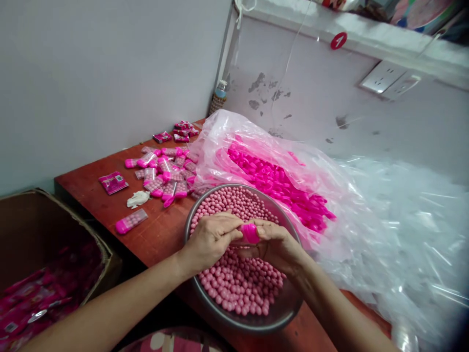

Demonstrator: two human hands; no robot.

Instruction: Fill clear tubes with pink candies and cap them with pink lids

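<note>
Over a metal bowl (190, 288) of round pink candy-like balls (238, 288), both my hands meet around one small container. Its bright pink cap (250, 233) shows between my fingers, while most of the clear body is hidden by them. My left hand (212, 237) pinches the container from the left side. The fingers of my right hand (280, 244) close on the cap from the right, with the palm partly turned up. Behind the bowl, loose pink caps (278, 188) lie heaped in an open clear plastic bag (223, 127).
Filled clear containers with pink caps (164, 171) are piled left of the bag on the red table (80, 178). Pink packets (113, 182), crumpled white tissue (138, 199) and one filled container (131, 221) lie nearer. A cardboard box (106, 259) holds pink packets; clear plastic (414, 234) spreads right.
</note>
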